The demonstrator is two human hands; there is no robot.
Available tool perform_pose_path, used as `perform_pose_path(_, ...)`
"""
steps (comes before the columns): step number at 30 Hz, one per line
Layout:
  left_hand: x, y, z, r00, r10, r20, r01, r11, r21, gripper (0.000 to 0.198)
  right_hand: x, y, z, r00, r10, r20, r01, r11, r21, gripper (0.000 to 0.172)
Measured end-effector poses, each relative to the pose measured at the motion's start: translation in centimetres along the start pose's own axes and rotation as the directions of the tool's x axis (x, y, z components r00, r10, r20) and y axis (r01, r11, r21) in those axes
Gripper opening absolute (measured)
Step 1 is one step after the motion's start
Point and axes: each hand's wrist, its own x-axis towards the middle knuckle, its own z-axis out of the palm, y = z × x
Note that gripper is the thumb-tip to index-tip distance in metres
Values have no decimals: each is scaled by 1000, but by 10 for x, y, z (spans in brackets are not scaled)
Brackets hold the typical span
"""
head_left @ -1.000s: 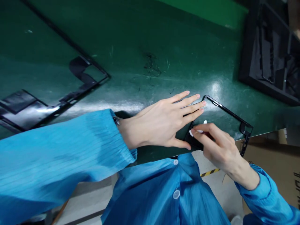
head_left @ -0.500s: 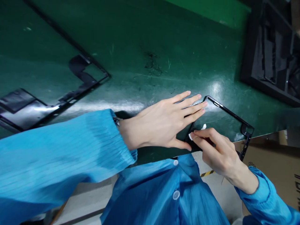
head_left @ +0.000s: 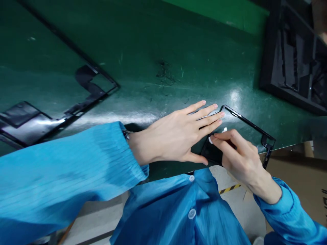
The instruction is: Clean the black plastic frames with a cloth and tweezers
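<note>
My left hand [head_left: 176, 134] lies flat with its fingers spread, over the left end of a thin black rectangular frame [head_left: 251, 124]. That end of the frame is partly hidden under the fingers. My right hand [head_left: 241, 158] is closed in a pinch on a small white wad, which looks like a piece of cloth or tissue [head_left: 211, 140]. Its white tip sits at the dark panel part of the frame, just right of my left fingers. The frame's lower right corner sticks out past the table edge.
Another black frame [head_left: 74, 47] with broad flat parts lies at the left on the green table [head_left: 138, 44]. Thin black scraps [head_left: 165, 73] lie mid-table. At the right stands a dark tray [head_left: 288, 92] holding black frames. A cardboard box [head_left: 296, 183] is below the table edge.
My right hand has shifted slightly up and to the right along the frame with the white wad. My left hand stays spread in the same place.
</note>
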Motion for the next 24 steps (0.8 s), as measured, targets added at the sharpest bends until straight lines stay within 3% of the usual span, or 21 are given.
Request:
perform_pose_path(4,0,0,0,1000,7,-27,-7,999,-33,106,2,-1,-2,998,-33,44,31,999,40,23)
perform_pose_path(16,0,0,0,1000,6,-10,-6,1000,9,109,0,-3,-1,1000,-23,9,23,1000,15,24)
perform_pose_path(20,-1,0,1,1000,17,-9,-17,1000,9,104,-3,-8,-2,996,-64,69,58,995,80,23)
perform_pose_path(24,-1,0,2,1000,6,-27,-6,1000,-20,106,-6,-8,1,1000,-25,-6,26,999,47,22)
